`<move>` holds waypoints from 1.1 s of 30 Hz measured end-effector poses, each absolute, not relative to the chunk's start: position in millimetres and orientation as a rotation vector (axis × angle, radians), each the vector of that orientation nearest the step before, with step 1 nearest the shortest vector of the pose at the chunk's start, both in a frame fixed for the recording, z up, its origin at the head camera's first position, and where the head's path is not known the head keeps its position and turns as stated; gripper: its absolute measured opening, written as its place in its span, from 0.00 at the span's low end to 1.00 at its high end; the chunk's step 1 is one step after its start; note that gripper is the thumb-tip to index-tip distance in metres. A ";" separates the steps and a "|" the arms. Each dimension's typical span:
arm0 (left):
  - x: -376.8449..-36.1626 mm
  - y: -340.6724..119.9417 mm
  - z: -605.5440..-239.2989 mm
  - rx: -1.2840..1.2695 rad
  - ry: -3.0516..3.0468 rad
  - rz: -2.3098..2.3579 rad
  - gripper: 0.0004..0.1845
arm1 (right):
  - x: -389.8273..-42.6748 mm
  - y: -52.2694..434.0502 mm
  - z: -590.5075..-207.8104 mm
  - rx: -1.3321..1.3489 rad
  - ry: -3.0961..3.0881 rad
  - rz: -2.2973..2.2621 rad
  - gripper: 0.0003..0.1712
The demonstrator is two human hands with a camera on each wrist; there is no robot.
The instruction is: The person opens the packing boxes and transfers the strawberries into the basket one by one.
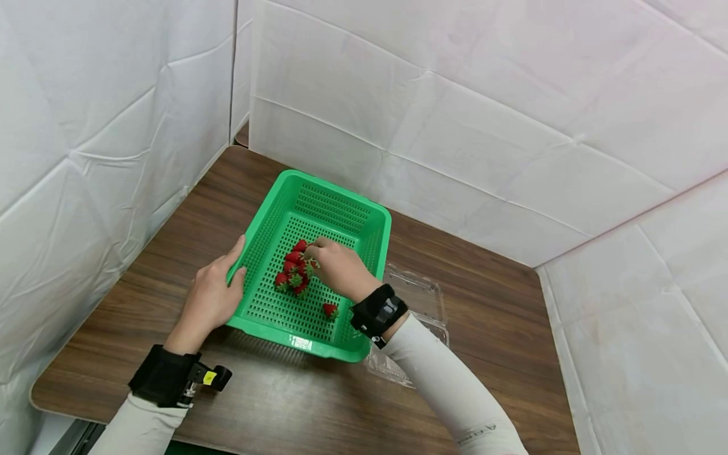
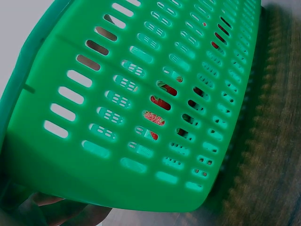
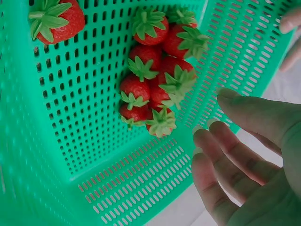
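Observation:
A green perforated plastic basket [image 1: 332, 208] holds a cluster of several strawberries [image 1: 292, 268] with green leafy caps. One lone strawberry [image 1: 330, 310] lies apart from them on the basket floor. My left hand [image 1: 210, 294] grips the basket's left rim, thumb and fingers on either side of it; in the left wrist view its fingers [image 2: 70, 209] show below the rim. Reaching inside from the right, my right hand [image 1: 340, 268] is beside the cluster. The right wrist view shows that hand with thumb and fingers apart, nothing between them, near the strawberries [image 3: 136, 87].
A clear plastic clamshell container [image 1: 418, 294] lies open on the brown wood table [image 1: 495, 316], right of the basket and partly hidden by it and my right arm. White sheeted walls [image 1: 398, 126] stand behind the table and on both sides.

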State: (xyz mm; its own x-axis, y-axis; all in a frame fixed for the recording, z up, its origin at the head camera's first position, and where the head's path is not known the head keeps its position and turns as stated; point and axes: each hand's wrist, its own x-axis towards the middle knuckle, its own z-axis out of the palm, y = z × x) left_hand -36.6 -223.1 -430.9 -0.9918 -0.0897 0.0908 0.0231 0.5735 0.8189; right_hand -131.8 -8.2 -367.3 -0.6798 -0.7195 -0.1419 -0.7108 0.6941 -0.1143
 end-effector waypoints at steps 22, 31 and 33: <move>-35.5 -222.6 -429.5 0.063 -2.683 -1.389 0.33 | -104.6 36.2 -348.0 -1.099 2.781 -0.201 0.17; -35.7 -222.6 -430.1 0.056 -2.680 -1.388 0.33 | -96.4 58.9 -347.8 -1.056 2.808 -0.230 0.14; -35.7 -222.6 -430.1 0.055 -2.682 -1.389 0.33 | -93.7 64.9 -347.6 -1.048 2.818 -0.252 0.12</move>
